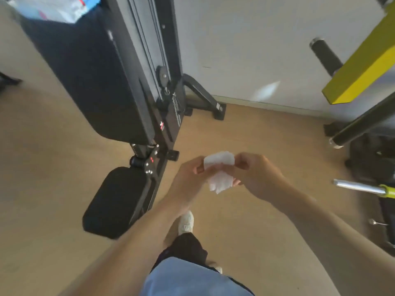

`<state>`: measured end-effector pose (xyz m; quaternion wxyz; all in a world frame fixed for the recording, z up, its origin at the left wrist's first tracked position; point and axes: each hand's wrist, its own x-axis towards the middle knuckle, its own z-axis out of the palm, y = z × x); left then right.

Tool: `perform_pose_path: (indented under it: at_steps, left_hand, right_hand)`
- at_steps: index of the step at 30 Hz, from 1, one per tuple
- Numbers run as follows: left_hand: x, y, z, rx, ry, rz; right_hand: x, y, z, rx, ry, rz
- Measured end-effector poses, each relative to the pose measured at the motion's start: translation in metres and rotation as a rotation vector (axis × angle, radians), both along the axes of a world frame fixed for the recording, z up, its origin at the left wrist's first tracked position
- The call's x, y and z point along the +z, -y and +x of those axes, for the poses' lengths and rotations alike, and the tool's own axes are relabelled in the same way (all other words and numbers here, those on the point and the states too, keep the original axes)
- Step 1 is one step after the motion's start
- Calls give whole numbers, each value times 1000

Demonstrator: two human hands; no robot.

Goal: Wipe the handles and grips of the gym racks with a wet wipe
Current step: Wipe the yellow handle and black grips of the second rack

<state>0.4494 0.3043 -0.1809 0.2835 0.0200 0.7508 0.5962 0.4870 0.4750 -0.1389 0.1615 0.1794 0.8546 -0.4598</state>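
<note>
A crumpled white wet wipe [218, 169] hangs between my two hands at the middle of the view, over the floor. My left hand [190, 178] pinches its left side and my right hand [256, 174] pinches its right side. A yellow rack [363, 67] stands at the right, well away from both hands. It carries a black foam grip [324, 55] at the upper right, a black bar with a metal end cap [350, 133] lower down, and a chrome bar end with a yellow collar [363, 188].
A black padded bench [89, 86] with its seat pad [115, 199] stands at the left, joined to a black upright frame with a pulley [162, 73]. A blue and white packet [53, 7] lies at the bench's top. My shoe [186, 222] is on the tan floor; a white wall is behind.
</note>
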Motion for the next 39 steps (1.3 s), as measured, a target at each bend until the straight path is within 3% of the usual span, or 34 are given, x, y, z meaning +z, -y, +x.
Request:
perform_pose_path:
  at_steps: [8, 12, 19, 24, 30, 39]
  left_hand:
    - [-13, 85, 30, 418, 182, -87]
    - [-15, 134, 46, 504, 275, 7]
    - [-17, 252, 59, 596, 208, 86]
    - [-17, 370, 60, 665, 180, 116]
    - [-6, 512, 54, 772, 148, 150]
    - [1, 646, 13, 894, 116, 167]
  right_hand:
    - [-37, 90, 1, 64, 75, -244]
    - [-44, 144, 3, 43, 108, -328]
    - [-53, 261, -3, -33, 159, -429]
    - [-53, 380, -6, 141, 116, -419]
    - [-50, 521, -19, 182, 42, -432]
    - [-44, 664, -73, 96, 100, -570]
